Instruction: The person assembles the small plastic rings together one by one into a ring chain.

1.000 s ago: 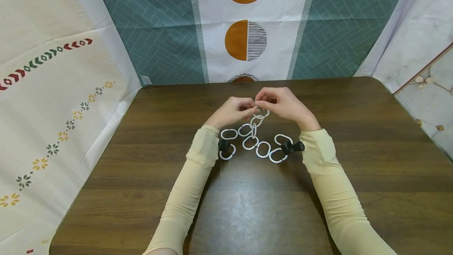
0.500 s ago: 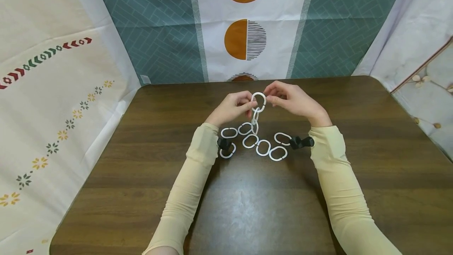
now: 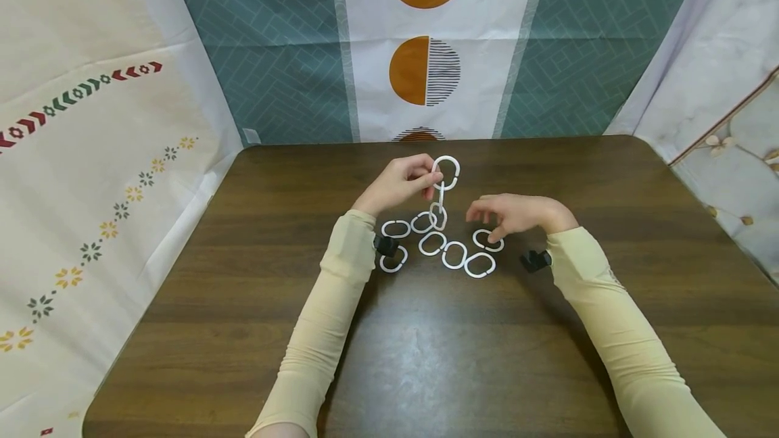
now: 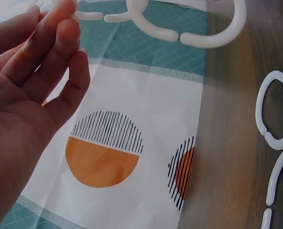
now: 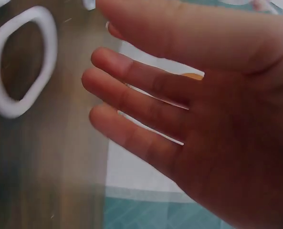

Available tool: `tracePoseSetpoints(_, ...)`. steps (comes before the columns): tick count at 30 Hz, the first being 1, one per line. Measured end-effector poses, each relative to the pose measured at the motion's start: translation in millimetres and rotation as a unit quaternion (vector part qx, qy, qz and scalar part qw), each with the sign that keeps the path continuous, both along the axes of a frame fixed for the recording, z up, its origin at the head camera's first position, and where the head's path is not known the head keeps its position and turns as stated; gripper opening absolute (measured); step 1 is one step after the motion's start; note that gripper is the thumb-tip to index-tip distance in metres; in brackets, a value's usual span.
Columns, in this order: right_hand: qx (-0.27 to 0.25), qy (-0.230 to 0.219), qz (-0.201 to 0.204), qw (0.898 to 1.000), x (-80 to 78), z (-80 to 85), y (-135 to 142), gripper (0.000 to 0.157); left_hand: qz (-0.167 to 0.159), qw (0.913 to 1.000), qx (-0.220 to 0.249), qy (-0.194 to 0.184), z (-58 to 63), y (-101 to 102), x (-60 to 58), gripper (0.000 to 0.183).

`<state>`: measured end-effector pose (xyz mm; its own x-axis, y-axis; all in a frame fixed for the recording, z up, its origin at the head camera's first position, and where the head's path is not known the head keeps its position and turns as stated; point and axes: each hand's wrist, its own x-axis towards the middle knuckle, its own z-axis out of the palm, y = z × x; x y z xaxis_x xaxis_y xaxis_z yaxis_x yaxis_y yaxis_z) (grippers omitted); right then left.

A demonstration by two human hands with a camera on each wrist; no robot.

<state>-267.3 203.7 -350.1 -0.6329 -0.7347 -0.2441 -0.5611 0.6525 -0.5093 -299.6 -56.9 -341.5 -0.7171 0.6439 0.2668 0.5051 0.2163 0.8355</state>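
White plastic chain links make a short hanging chain in the head view. My left hand [image 3: 400, 184] pinches its top link [image 3: 459, 167] between thumb and fingers. Below it hang a second link [image 3: 441, 195] seen edge-on and a third link [image 3: 445, 220], low over the table. In the left wrist view the chain's links [image 4: 213, 41] show at the top, with small gaps in their rims. My right hand [image 3: 520, 213] holds nothing. Its fingers are spread and loosely bent, and the thumb overlaps a loose link [image 3: 475, 239] in the head view.
Several more loose links lie on the brown wooden table [image 3: 243, 276]: one link [image 3: 407, 228] at left, one link [image 3: 444, 253] at centre, one link [image 3: 467, 272] towards the right. A patterned cloth [image 3: 286, 73] hangs beyond the table's far edge.
The right hand has let go of the top link and moved down and right to a loose link. The left hand stays in place, holding the chain, which was raised earlier.
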Motion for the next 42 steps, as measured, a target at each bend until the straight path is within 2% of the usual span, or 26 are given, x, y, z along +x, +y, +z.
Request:
tracePoseSetpoints(5,0.053,-0.040,-0.019,0.998,0.8,-14.3,1.3,0.063,-0.001,1.0000,-0.005,-0.009,-0.3,0.1,1.1,0.018)
tracePoseSetpoints(9,0.074,-0.051,-0.030,0.996,-0.3,-22.7,1.5,0.065,-0.007,1.0000,0.002,-0.007,-0.5,0.7,1.8,0.022)
tracePoseSetpoints(17,0.064,-0.059,-0.025,0.996,-3.7,-25.9,-0.1,0.059,-0.011,0.9999,0.010,0.004,0.9,0.6,1.4,0.012)
tracePoseSetpoints(23,0.046,-0.053,-0.009,0.998,-6.0,-24.0,-0.4,0.055,-0.007,1.0000,-0.001,0.002,0.9,0.5,0.4,0.013)
tracePoseSetpoints(28,0.031,-0.063,-0.021,0.997,-6.7,-23.6,-0.9,0.050,-0.007,0.9999,-0.007,0.004,-0.9,-0.1,0.0,0.013)
tracePoseSetpoints(33,0.010,-0.044,-0.021,0.999,-7.5,-21.2,-0.8,0.046,-0.003,0.9999,-0.010,0.002,-0.6,-1.2,-0.1,0.013)
tracePoseSetpoints(42,-0.041,0.020,-0.058,0.997,-13.2,-11.4,1.1,0.038,0.005,0.9998,-0.016,-0.012,1.4,-3.0,-0.5,0.019)
